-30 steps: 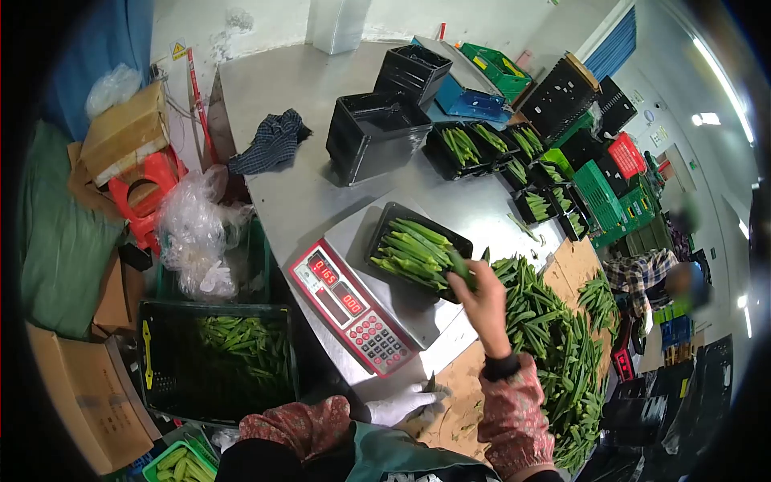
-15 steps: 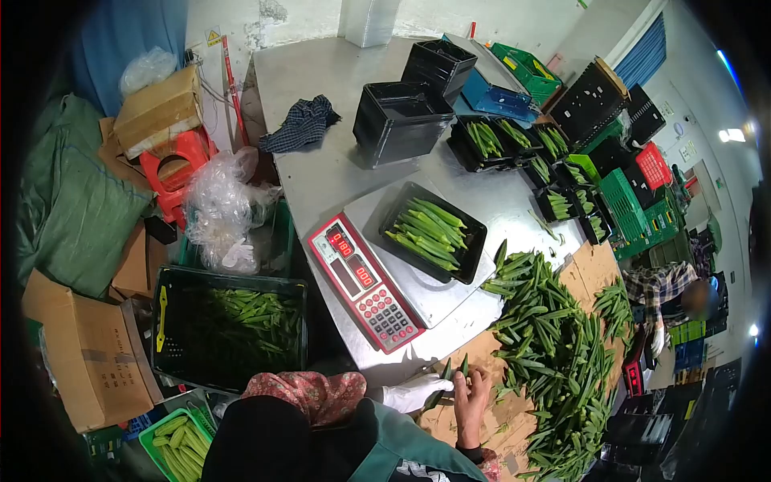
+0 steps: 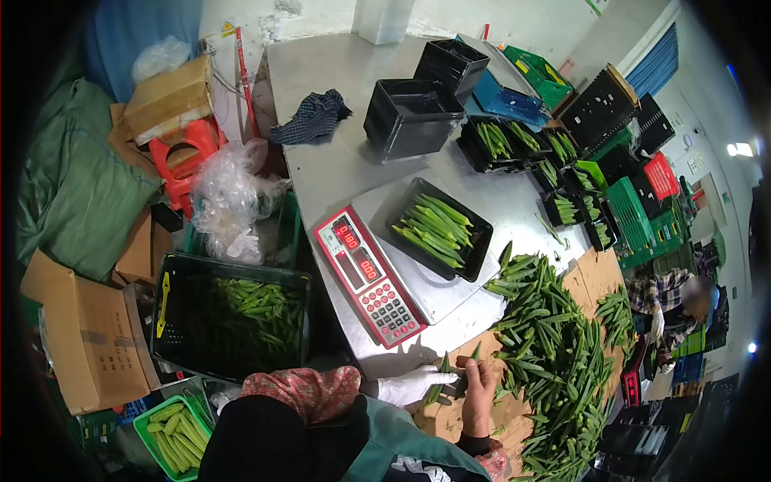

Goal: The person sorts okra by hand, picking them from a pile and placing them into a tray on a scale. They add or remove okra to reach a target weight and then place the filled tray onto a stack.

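Observation:
My left hand (image 3: 408,386), in a white glove, is closed near the table's front edge, with okra (image 3: 438,381) at its fingertips. Beside it on the right, my bare right hand (image 3: 478,390) pinches another okra pod (image 3: 476,351) that points upward. A large heap of okra (image 3: 554,345) lies on cardboard just right of my hands. Beyond them, a black tray of okra (image 3: 438,229) rests on the plate of a red-framed scale (image 3: 369,275), whose display reads 0.180 and 0.00.
Black crates (image 3: 414,118) stand at the back of the metal table (image 3: 313,181), near a checked cloth (image 3: 312,117). Small filled trays (image 3: 498,142) are at the back right. A dark crate of green pods (image 3: 265,309) sits left. A co-worker (image 3: 671,305) is at the right.
The view has shifted slightly. The pod in my right hand now stands up higher between the fingers, and the okra at my left hand shows more fully. The co-worker's arms have moved.

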`<move>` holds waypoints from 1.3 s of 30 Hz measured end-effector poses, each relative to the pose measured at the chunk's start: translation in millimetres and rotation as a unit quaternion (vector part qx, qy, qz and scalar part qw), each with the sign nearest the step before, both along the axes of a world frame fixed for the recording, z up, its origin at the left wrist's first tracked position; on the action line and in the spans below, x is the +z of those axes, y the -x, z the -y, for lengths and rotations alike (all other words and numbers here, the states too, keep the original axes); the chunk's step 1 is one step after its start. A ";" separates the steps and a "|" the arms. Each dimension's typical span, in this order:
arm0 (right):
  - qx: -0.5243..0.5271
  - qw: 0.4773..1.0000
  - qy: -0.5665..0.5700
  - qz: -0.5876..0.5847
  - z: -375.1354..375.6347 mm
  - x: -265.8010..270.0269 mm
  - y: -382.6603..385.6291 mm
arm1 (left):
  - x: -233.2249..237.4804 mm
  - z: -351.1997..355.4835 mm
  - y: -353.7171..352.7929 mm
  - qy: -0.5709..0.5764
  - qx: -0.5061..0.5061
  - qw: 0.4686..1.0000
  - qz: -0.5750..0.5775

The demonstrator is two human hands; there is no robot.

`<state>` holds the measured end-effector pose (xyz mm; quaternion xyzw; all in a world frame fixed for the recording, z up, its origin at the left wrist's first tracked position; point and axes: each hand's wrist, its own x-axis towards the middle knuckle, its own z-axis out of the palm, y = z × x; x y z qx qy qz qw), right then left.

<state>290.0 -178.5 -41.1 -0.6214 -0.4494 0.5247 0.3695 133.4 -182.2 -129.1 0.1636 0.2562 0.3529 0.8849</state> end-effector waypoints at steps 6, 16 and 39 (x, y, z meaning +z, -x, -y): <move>-0.050 0.998 -0.035 -0.012 -7.7 8.7 -9.7 | 8.7 9.5 -13.0 0.024 -0.030 0.999 0.032; 0.132 0.892 -0.333 0.274 -125.0 63.5 48.2 | -22.1 12.2 -18.5 0.030 -0.032 0.995 0.088; 0.063 0.960 -0.182 0.202 -161.7 13.9 10.5 | 58.0 -17.1 8.3 -0.031 -0.109 0.988 0.107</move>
